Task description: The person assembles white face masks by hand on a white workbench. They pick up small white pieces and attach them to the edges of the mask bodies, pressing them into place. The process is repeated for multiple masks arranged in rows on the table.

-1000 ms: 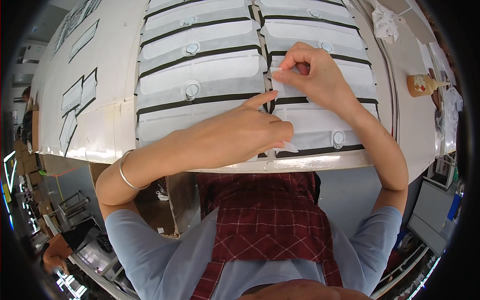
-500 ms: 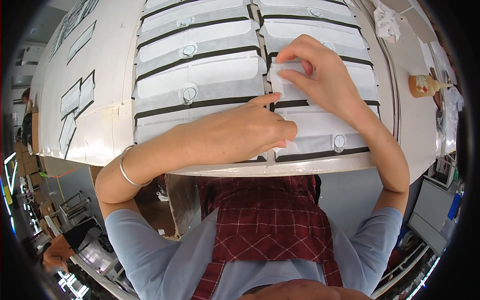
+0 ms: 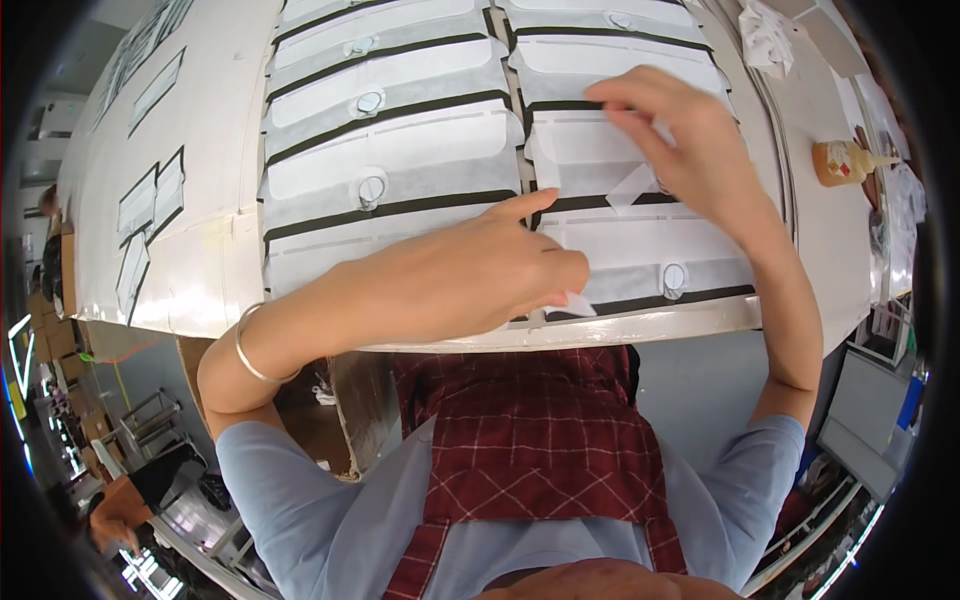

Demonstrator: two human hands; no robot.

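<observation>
R hand [image 3: 690,145] has just lifted off the left end of panel [image 3: 585,150], 2nd up from tabletop's [image 3: 225,235] near edge, R col., apparently leaving L hand's [image 3: 490,255] index alone there. L fingers pinch paper scrap [image 3: 578,304]; R blurred, can't tell if gripping strip [image 3: 630,188].

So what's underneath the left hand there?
The left hand partly covers a white panel, whose left end shows. A white slip pokes out by the curled fingers. Whatever lies directly beneath the hand is hidden.
</observation>
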